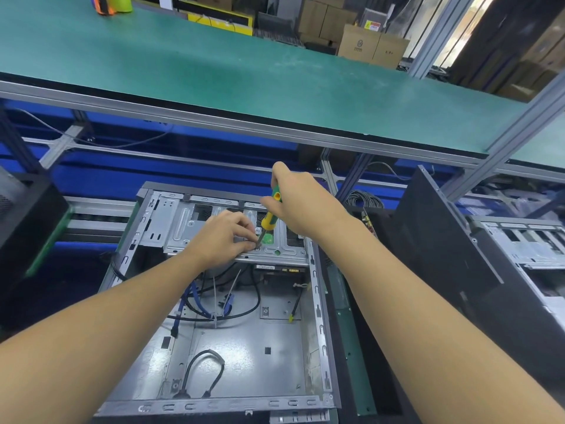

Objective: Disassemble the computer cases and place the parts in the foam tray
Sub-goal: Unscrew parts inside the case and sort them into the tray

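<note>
the right hand (301, 203) grips a green-and-yellow screwdriver (269, 217), tip down on the metal drive bracket (238, 237) at the far end of the open computer case (318, 301); left hand (224, 238) fingers curl beside the tip, perhaps pinching a screw.

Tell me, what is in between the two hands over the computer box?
The head view shows the screwdriver between them: the right hand grips its handle, the left hand pinches near its tip on the drive bracket.
</note>
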### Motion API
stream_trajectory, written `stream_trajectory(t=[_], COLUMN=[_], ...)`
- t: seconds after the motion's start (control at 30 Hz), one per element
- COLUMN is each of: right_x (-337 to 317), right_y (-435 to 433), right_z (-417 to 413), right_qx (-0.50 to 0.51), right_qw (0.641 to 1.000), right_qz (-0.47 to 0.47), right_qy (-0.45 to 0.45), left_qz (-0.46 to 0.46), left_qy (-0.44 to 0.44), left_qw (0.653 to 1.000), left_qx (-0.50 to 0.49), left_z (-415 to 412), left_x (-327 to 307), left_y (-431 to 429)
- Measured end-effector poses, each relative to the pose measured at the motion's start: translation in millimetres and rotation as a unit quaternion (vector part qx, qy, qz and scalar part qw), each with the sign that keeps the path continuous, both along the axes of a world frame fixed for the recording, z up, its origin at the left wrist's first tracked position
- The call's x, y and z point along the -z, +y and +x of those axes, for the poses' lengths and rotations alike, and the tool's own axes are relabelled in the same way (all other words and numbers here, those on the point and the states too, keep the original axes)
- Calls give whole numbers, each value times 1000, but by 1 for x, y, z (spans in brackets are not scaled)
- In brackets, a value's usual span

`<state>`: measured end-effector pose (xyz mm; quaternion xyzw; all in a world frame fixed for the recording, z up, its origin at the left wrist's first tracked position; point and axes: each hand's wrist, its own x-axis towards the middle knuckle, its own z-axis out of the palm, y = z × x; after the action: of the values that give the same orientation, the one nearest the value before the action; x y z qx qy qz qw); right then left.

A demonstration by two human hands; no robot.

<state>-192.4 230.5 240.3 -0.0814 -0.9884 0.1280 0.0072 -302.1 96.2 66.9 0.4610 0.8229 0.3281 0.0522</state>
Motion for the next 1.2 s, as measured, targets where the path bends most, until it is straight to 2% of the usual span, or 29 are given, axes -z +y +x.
stream_trajectory(t=[0.27,0.7,0.9,1.03,1.2], right_x=[3,7,1,-2,1], right_y=[0,-1,-2,-3,-3], right_z=[-1,-2,-7,-8,-8], right_qx=[54,50,67,55,3], right_qw=[998,998,997,996,1000], right_qz=[2,-25,37,72,25], right_qy=[14,41,6,-2,-17], left_qz=[-6,-8,-7,-2,-7], left_qy=[7,12,5,3,0], left_qw=[1000,1000,1000,1000,1000], left_qx=[1,2,0,0,-4], left_z=[0,-1,1,1,2], left_x=[0,-1,-1,-2,-3], left_y=[1,1,1,0,1])
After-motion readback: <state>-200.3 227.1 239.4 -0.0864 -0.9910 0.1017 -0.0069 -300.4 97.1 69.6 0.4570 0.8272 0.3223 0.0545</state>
